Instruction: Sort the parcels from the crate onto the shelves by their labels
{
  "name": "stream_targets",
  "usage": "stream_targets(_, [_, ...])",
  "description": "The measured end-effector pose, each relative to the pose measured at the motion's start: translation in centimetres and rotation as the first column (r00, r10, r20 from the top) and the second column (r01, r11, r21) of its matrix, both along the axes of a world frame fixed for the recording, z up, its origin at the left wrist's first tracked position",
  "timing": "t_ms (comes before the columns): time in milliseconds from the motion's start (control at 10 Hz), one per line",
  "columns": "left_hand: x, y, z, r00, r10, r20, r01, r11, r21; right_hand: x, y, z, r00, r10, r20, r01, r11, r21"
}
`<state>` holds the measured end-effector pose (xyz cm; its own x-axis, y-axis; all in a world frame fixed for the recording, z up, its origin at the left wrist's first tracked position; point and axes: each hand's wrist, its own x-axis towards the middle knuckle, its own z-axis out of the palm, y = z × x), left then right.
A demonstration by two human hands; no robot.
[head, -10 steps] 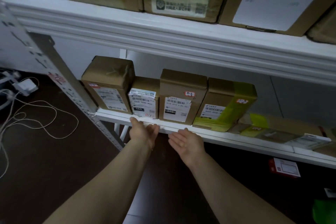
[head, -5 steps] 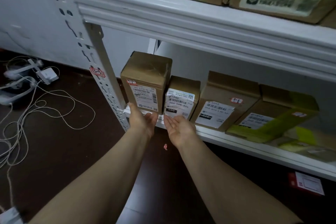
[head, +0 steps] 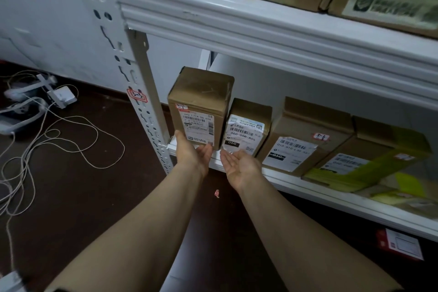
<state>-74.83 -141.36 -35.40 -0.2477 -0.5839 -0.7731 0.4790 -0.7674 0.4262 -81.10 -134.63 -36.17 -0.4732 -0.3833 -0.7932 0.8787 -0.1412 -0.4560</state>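
Your left hand and right hand are both open, palms turned up and inward, gripping nothing. They sit at the front edge of the lower shelf, at its left end by the upright.

A second ago they were further right along that edge, before the middle parcels. Now they are under the tall parcel and the 060 parcel. The standing row, with the third parcel and the yellow-taped parcel, keeps its order. My judgement: you are squaring the row to the left end, not placing a new parcel.

Not verifiable:
- Whether your left fingertips touch the tall parcel's lower front; they cover that edge.
- The crate is out of view.
- The upper shelf parcels are cut off at the top.
- The tall parcel's and the yellow-taped parcel's labels are too blurred to read.
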Motion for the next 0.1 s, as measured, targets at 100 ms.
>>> stream_targets(100, [0.33, 0.11, 0.00, 1.000, -0.002, 0.012, 0.002, 1.000, 0.009, 0.18, 0.33, -0.16, 1.000, 0.015, 0.018, -0.016, 0.999, 0.047])
